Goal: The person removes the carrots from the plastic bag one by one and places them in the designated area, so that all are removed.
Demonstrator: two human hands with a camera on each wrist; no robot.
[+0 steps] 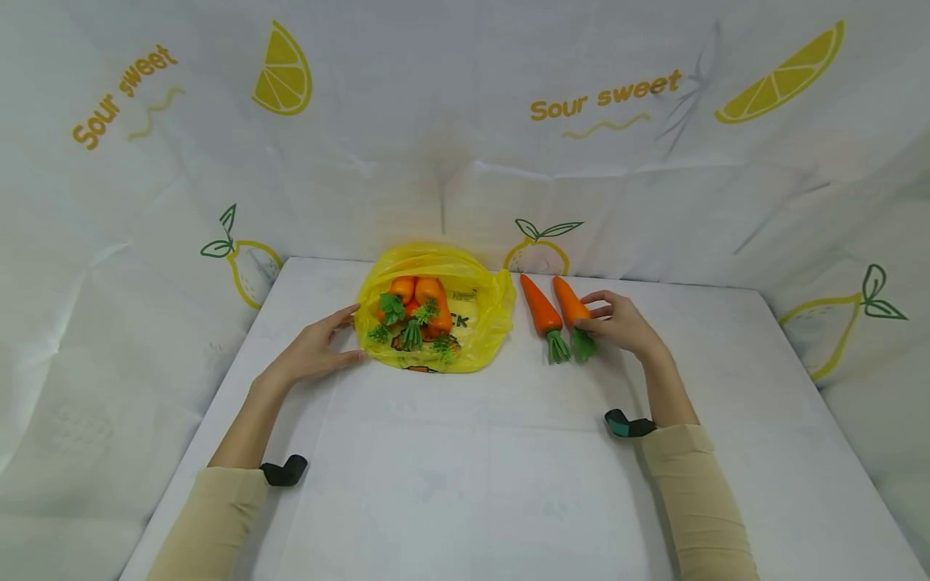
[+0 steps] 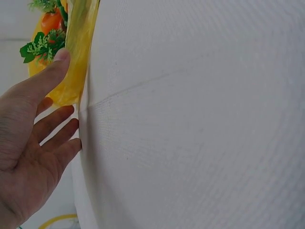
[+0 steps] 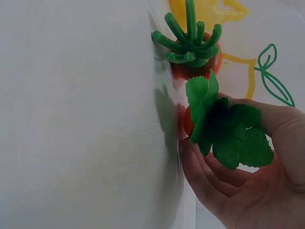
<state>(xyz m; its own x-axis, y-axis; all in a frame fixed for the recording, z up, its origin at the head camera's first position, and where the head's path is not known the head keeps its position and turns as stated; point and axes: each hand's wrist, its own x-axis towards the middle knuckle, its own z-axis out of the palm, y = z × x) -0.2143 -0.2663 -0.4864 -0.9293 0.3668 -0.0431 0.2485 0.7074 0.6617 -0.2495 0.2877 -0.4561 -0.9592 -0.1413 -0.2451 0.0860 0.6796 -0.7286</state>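
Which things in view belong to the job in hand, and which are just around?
Seemingly in the job:
- yellow bag, left hand at its side
- orange vegetables inside
- gripped carrot, in right hand
- second carrot beside it

Just around:
- white table
- lemon-print backdrop
- black wrist devices

Site type: sheeted-off recording booth; wider building cannot be determined.
Lemon-printed white sheeting (image 1: 407,105), lettered "Sour sweet", hangs behind and at both sides of a white counter (image 1: 450,500); dark wrist-worn devices (image 1: 286,471) indicate a staged set-up.
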